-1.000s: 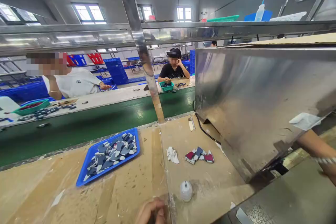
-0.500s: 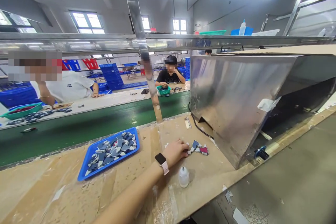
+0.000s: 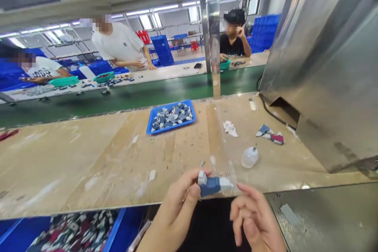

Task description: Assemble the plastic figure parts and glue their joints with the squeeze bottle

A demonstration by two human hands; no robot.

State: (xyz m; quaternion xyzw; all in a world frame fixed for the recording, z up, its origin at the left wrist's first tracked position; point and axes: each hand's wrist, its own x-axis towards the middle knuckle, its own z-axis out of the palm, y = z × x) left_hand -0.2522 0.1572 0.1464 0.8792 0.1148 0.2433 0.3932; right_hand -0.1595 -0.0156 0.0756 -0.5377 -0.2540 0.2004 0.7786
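Note:
My left hand [image 3: 177,208] pinches a small blue-and-white piece [image 3: 211,184] between thumb and fingers, just above the near edge of the worn bench [image 3: 88,161]. My right hand [image 3: 255,220] hovers beside it, fingers loosely curled and apart, holding nothing. A small pile of blue, white and red pieces [image 3: 270,134] lies to the far right on the bench. A little clear glue bottle [image 3: 249,156] stands between that pile and my hands. A crumpled white scrap [image 3: 230,128] lies further back.
A blue tray [image 3: 170,116] of similar pieces sits mid-bench. A blue bin [image 3: 73,230] of pieces is below the near edge. A large steel housing [image 3: 325,78] fills the right. Beyond a green conveyor belt [image 3: 118,98], three people sit or stand at the opposite bench.
My left hand reached to the pile by the steel housing, then came back to the near edge with a blue-and-white piece. My right hand entered view. The camera tilted down and shifted left.

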